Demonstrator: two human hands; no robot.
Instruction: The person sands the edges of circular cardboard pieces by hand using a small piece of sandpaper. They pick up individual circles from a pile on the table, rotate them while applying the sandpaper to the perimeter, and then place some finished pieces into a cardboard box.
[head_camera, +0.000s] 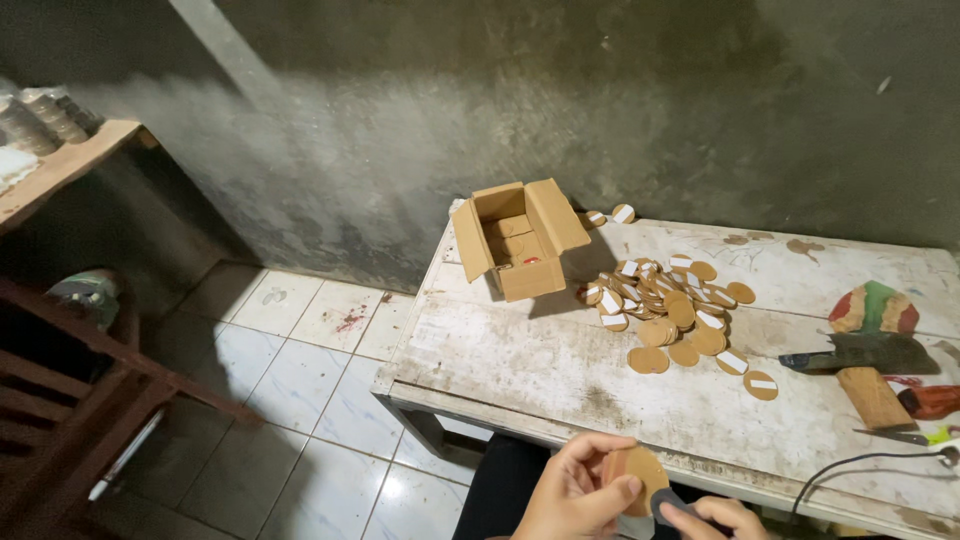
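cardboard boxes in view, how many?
1: an open cardboard box at the white table's far left corner, beside the pile of round brown discs. None visible elsewhere.

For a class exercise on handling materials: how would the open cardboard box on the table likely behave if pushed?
The cardboard box looks light, so it would probably slide easily on the white table. It seems tilted with flaps splayed, so it may tip. The thin walls would likely flex, and the round discs beside it could scatter.
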